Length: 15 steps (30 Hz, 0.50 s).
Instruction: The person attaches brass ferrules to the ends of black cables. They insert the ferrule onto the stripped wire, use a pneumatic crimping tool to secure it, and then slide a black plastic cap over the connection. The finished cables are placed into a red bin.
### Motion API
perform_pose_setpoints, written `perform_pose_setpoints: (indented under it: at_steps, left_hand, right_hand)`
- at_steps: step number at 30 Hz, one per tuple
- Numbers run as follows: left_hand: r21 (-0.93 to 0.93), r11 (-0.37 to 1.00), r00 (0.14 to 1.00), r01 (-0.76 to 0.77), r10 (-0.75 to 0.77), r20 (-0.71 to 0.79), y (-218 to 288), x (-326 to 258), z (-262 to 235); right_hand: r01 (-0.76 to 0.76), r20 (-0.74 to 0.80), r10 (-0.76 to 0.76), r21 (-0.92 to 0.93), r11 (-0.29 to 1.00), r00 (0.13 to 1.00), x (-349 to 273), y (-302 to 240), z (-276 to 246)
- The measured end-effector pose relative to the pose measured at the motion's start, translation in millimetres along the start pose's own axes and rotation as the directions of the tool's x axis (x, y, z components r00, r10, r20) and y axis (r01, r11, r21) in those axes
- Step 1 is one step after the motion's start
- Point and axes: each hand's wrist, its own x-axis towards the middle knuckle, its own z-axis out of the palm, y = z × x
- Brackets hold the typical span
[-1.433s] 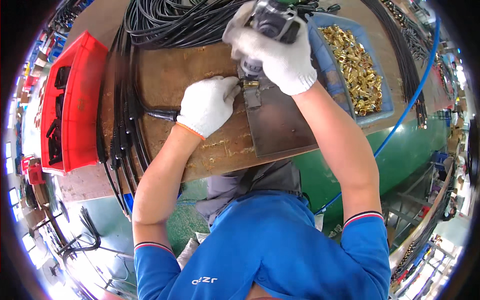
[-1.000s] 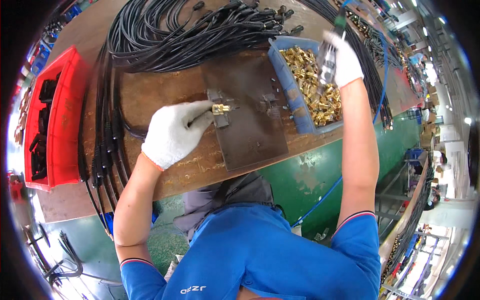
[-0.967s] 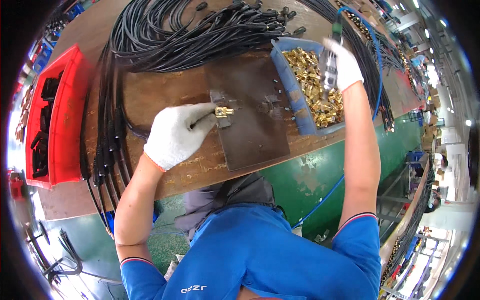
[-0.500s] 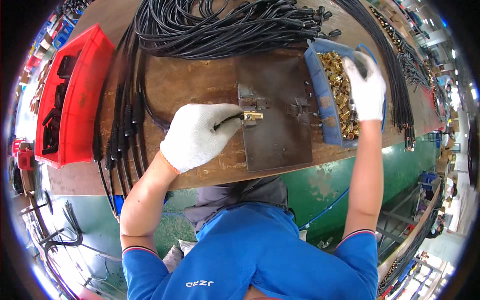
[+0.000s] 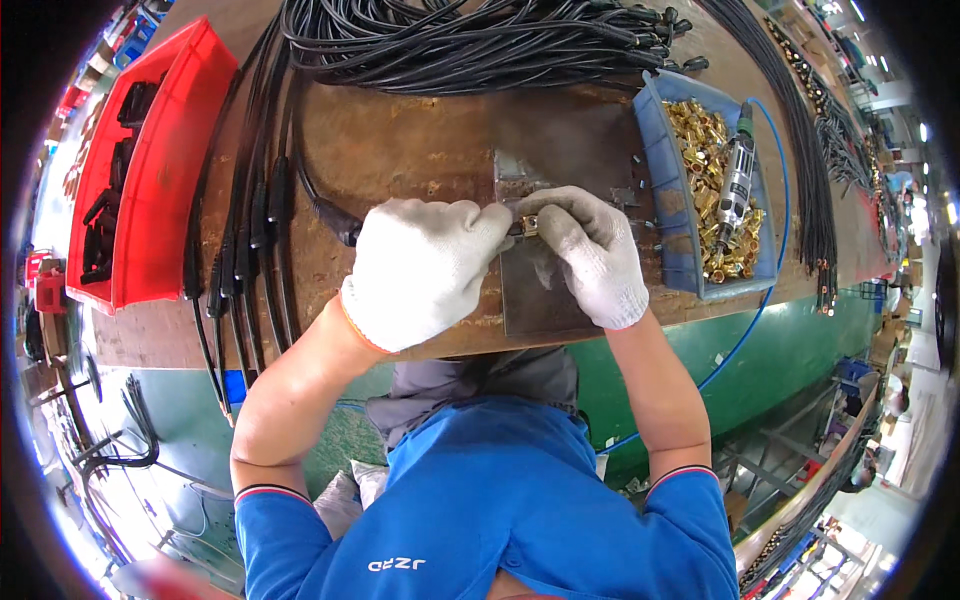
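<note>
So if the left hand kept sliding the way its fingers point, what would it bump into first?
Most likely the right hand: the left hand points rightward at a small brass fitting pinched between both gloves. Beyond lies the blue bin, though depth is hard to judge.

No packages, labels, signs, screens

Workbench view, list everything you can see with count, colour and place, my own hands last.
Workbench: one, brown, centre.
Metal plate: one, grey, under the hands.
Black cables: many, top and left edge.
Red bin: one, left, holding black parts.
Blue bin: one, right.
Brass fittings: many, gold, in the blue bin.
Pneumatic tool: one, grey, on the fittings.
Blue hose: one, right.
Small brass fitting: one, between both hands.
Left hand: white glove.
Right hand: white glove.
</note>
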Motion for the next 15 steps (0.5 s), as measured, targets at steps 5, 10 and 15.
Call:
perform_pose_setpoints:
  at_steps: [5,10,15]
  left_hand:
    - [-0.068,0.996,0.999,0.050,-0.051,-0.018,-9,-3,-3]
    - [0.152,0.958,0.964,0.243,-0.256,0.068,-47,-23,-55]
    - [0.204,0.947,0.967,0.248,-0.256,0.011,-65,-37,-47]
  right_hand:
    - [0.054,-0.059,-0.059,-0.091,0.994,0.997,5,-10,3]
    - [0.137,-0.131,-0.126,0.078,0.988,0.983,18,-46,-9]
    - [0.166,-0.122,-0.154,0.093,0.982,0.981,23,-60,-5]
